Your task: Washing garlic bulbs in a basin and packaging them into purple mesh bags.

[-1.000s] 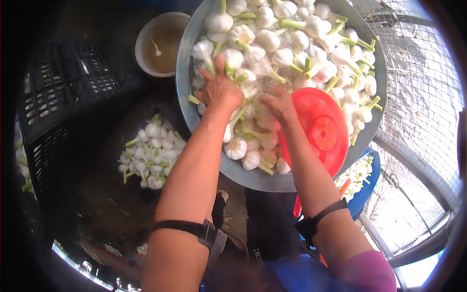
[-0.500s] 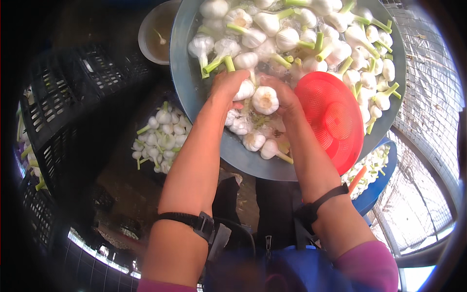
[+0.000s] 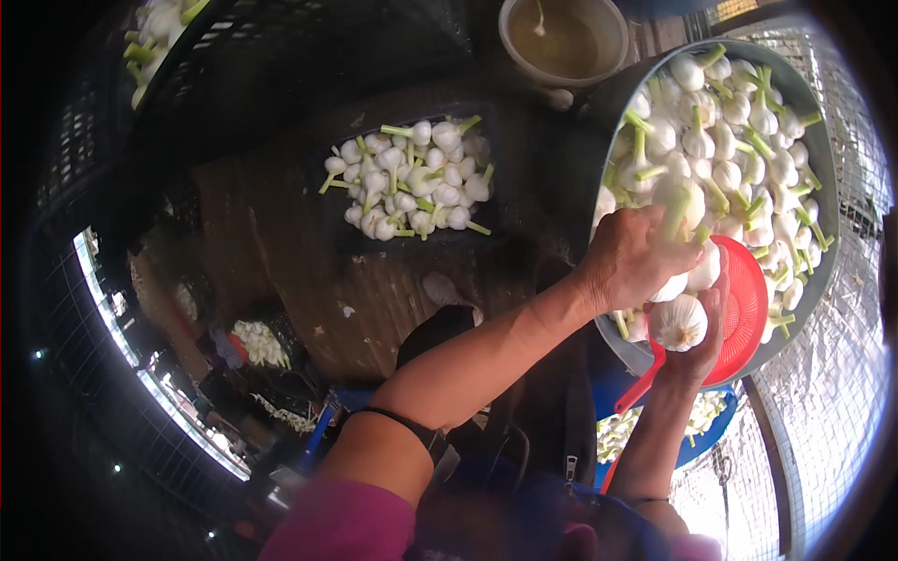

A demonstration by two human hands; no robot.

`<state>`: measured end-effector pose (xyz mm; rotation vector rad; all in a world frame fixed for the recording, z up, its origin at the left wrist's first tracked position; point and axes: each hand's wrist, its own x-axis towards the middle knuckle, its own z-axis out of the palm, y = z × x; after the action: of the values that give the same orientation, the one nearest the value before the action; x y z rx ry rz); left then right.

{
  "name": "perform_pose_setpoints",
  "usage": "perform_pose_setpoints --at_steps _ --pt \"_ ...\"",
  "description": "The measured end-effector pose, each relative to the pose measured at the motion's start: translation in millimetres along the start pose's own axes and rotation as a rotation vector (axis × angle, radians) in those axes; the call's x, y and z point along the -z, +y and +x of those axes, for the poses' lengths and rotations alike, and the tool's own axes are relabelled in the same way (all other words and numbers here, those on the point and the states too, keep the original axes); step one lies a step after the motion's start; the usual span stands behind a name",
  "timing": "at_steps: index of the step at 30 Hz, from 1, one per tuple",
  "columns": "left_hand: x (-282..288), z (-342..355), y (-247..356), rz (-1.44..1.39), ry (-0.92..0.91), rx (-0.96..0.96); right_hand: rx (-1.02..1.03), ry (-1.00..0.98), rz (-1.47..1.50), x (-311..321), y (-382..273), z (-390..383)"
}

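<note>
White garlic bulbs with cut green stems fill a big round grey-blue tub (image 3: 827,140) on the right. Above its near side, my left hand (image 3: 629,257) is closed around garlic, a blurred green stem (image 3: 675,220) standing up by its fingers. My right hand (image 3: 697,360) cups several bulbs from below, one garlic bulb (image 3: 677,324) lying root end toward me against its fingers. The two hands are close together, and some bulbs between them are partly hidden. Behind my right hand, a red mesh strainer (image 3: 745,313) with a handle rests in the tub's near part.
Left of the tub, a dark crate with a heap of garlic (image 3: 416,178) sits on the brown floor (image 3: 271,252). A pale basin of cloudy water (image 3: 561,37) stands at the back. Below the tub is a blue container (image 3: 716,425) with trimmings. Black crates fill the upper left.
My view has swung left, so the tub now appears farther right. Both hands have risen from the water among the bulbs and now hold garlic above the tub's near side.
</note>
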<state>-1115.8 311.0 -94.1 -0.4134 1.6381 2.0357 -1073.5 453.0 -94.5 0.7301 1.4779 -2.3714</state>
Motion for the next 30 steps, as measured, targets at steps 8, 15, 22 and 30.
perform_pose_setpoints --at_steps 8,15,22,30 --pt "146.1 -137.3 12.3 -0.054 0.455 -0.204 -0.07 -0.39 -0.219 -156.4 68.3 -45.2" --pt "332.8 -166.3 -149.9 0.089 0.811 0.018 -0.428 -0.234 -0.115 -217.6 266.7 -16.1" --pt "400.4 -212.6 -246.8 -0.323 0.763 0.276 -0.382 -0.051 -0.012 -170.2 306.0 11.2" --pt "395.2 -200.6 -288.3 0.539 0.792 0.16 0.154 -0.185 -1.004 -191.5 267.0 51.2"
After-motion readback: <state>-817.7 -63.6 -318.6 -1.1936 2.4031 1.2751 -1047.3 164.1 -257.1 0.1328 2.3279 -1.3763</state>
